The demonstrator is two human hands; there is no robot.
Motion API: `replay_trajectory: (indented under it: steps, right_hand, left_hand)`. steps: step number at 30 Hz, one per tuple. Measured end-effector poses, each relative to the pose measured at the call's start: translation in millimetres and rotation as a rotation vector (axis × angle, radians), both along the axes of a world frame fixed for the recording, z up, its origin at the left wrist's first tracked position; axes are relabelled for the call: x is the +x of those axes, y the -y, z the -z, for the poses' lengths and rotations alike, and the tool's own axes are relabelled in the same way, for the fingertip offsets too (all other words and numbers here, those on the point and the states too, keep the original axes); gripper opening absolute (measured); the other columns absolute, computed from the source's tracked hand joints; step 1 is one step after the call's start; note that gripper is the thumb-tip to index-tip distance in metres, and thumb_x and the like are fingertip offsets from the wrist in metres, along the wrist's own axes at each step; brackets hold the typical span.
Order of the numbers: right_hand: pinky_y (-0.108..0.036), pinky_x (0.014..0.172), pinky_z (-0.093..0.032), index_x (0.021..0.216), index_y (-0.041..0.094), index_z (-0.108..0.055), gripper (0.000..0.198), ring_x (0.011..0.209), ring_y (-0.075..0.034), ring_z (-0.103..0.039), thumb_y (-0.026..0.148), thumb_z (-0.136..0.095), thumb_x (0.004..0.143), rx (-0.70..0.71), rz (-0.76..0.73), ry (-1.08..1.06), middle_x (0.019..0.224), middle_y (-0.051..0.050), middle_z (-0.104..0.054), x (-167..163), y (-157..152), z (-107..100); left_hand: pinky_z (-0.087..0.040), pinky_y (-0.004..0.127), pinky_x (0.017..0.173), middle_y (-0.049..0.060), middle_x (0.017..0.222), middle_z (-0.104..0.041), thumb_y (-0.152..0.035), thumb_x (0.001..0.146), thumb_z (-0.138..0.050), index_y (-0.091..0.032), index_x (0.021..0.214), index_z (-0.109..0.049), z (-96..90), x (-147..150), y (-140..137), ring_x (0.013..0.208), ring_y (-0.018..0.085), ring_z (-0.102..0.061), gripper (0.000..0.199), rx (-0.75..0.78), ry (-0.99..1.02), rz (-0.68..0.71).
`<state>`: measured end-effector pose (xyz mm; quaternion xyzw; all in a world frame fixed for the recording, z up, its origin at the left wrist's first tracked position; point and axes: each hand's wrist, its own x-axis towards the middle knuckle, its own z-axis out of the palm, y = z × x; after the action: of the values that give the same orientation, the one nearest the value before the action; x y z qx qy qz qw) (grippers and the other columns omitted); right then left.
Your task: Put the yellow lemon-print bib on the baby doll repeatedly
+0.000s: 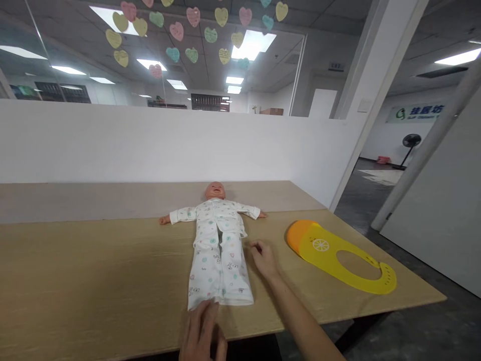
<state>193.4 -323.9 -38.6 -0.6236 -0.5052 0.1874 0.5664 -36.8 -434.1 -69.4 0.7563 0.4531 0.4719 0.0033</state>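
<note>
Tabletop (112, 291) bears yellow bib (319, 258) beside doll (212, 223); right fingers (261, 246) parted, left fingers' (205, 321) grip unclear.

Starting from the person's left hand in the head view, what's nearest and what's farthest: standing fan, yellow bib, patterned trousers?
1. Patterned trousers: hem right by the left hand.
2. Yellow bib: on the table, to the right.
3. Standing fan: far right, in the background.

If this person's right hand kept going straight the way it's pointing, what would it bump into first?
Probably the patterned shirt on the doll, near its loose lower edge, just ahead of the right hand. Depth is unclear, so it might pass above the cloth instead.
</note>
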Motion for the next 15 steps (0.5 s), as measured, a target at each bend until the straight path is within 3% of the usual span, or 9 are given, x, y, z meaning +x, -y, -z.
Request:
replay_trajectory:
  steps: [8, 15]
  right_hand:
    - [-0.034, 0.078, -0.048, 0.076, 0.016, -0.063, 0.022, 0.08, -0.022, -0.063, 0.029, -0.046, 0.073, 0.002, -0.015, -0.01, 0.08, -0.009, -0.069, 2.0, -1.4, 1.5]
    - [-0.034, 0.077, -0.049, 0.074, 0.017, -0.064, 0.022, 0.081, -0.022, -0.063, 0.031, -0.047, 0.074, 0.015, -0.011, -0.022, 0.081, -0.009, -0.07, 0.8, -0.9, -0.4]
  left_hand:
    - [-0.053, 0.043, 0.089, 0.012, 0.131, -0.054, -0.02, 0.086, -0.05, -0.019, 0.127, -0.051, -2.5, -16.0, -3.6, 0.116, 0.028, -0.055, 0.041, 0.077, -0.284, -0.023]
    - [-0.055, 0.037, 0.086, 0.014, 0.122, -0.058, -0.018, 0.086, -0.05, -0.017, 0.122, -0.053, 4.1, -29.5, -5.8, 0.11, 0.025, -0.06, 0.035, 0.092, -0.297, -0.069]
